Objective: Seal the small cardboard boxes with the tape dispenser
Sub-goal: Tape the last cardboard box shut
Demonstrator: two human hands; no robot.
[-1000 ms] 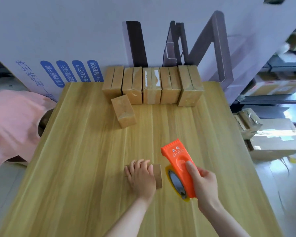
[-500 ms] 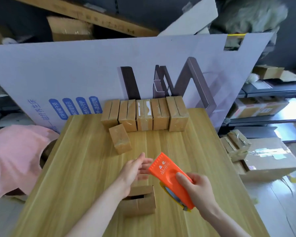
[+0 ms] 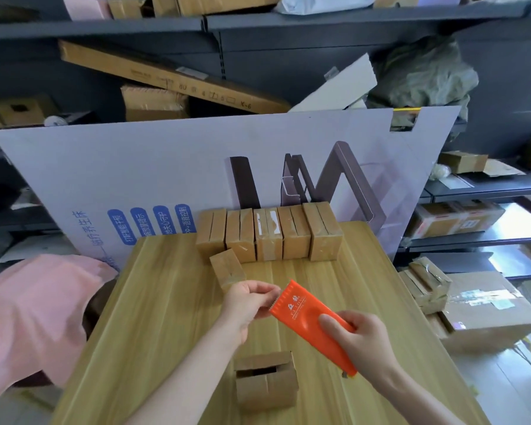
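Two hands meet in the air over the wooden table (image 3: pixel 166 302). The right hand (image 3: pixel 360 342) grips the rear of the orange tape dispenser (image 3: pixel 307 314), whose toothed front edge points toward the left hand (image 3: pixel 246 305). The left hand's thumb and fingers are drawn together right at those teeth; whether they pinch tape cannot be made out. Below and between the wrists, an unsealed small box (image 3: pixel 265 383) stands on the table, apart from both hands, its top flaps gapped. Just beyond the left hand lies a tilted single box (image 3: pixel 227 268); farther beyond, a row of five boxes (image 3: pixel 269 234) lines the table's far edge. Left of the left forearm lies pink cloth (image 3: pixel 34 317).
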